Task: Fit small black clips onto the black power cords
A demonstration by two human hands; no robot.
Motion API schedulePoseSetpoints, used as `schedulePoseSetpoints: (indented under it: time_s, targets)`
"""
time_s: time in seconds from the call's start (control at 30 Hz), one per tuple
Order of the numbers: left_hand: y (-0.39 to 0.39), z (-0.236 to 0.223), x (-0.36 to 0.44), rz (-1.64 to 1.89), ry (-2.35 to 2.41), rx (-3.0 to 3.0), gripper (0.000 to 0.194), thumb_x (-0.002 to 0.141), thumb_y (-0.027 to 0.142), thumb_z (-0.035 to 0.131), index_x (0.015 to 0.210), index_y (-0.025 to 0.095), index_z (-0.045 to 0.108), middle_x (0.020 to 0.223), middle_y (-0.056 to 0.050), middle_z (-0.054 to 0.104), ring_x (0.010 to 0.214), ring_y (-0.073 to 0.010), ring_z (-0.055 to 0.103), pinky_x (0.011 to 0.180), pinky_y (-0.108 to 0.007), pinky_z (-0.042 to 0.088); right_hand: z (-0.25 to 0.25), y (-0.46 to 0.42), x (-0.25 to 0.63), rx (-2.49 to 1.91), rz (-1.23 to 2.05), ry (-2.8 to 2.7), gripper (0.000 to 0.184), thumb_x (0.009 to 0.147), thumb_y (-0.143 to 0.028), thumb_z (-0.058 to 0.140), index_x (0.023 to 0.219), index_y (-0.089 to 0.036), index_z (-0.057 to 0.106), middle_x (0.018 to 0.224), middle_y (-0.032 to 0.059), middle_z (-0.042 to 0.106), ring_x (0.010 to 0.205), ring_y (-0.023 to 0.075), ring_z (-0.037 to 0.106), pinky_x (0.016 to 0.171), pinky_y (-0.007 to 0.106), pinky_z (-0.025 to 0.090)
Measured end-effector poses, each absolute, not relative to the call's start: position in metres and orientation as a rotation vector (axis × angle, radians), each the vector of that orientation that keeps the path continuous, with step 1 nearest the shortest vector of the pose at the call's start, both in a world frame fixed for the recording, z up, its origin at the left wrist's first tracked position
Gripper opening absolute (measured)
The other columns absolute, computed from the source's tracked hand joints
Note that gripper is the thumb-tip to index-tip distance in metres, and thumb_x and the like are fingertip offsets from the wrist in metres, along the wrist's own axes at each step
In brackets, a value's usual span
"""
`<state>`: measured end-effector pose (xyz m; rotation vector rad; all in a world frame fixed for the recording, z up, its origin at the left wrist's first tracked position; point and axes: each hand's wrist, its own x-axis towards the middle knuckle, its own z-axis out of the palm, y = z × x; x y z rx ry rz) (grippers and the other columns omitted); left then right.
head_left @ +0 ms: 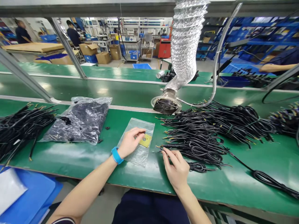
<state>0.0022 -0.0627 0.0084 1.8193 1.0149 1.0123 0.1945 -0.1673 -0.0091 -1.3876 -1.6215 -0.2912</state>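
Note:
My left hand (132, 143), with a blue wristband (116, 155), is over a clear plastic bag (136, 158). Its thumb and fingers are drawn together at the edge of a flat yellow piece with a hole (146, 141), which lies on the bag; whether anything sits between the fingertips is hidden. Between the thumb and fingers of my right hand (176, 168) is the end of a black cable (163, 149), its thin stripped wires pointing left. Beside that hand lies a pile of coiled black cables (198, 137) with bare coloured wire ends.
A clear bag of small black parts (86, 119) lies left, near more black cables (25, 124). A fan hood (165, 105) on a silver duct (185, 40) hangs at the bench's back. One coiled cable (268, 179) lies front right. Other people are in the background.

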Motion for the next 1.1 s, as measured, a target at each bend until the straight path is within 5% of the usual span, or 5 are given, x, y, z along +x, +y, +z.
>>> schedulePoseSetpoints:
  time_s: [0.33,0.83,1.1]
  targets:
    - [-0.054,0.013,-0.014,0.607,1.163,2.753,0.027,0.096,0.018,0.043,0.105,0.018,0.07,0.089,-0.007,0.06,0.081,-0.0183,0.057,0.073,-0.03,0.049,-0.005,-0.145,0.181,-1.401,-0.291,-1.732,0.019,0.095,-0.016,0.053,0.101,-0.017,0.072,0.079,0.0044,0.067,0.069,0.0145,0.062,0.064,0.026,0.046]
    - [-0.054,0.016,-0.018,0.828,1.128,2.462,0.022,0.095,0.02,0.05,0.102,0.017,0.07,0.092,-0.007,0.064,0.085,-0.0187,0.062,0.079,-0.031,0.05,-0.02,-0.13,0.168,-1.379,-0.451,-2.304,0.03,0.092,-0.001,0.04,0.09,-0.013,0.067,0.076,0.0076,0.058,0.072,0.0211,0.049,0.063,0.035,0.036]
    - [-0.056,0.015,-0.008,0.915,1.018,1.618,0.02,0.085,0.031,0.064,0.096,0.015,0.07,0.091,-0.007,0.072,0.082,-0.0185,0.067,0.077,-0.032,0.054,-0.015,-0.135,0.171,-1.448,-0.274,-1.969,0.026,0.1,-0.017,0.041,0.096,-0.016,0.066,0.071,0.003,0.059,0.066,0.0165,0.055,0.062,0.029,0.04]
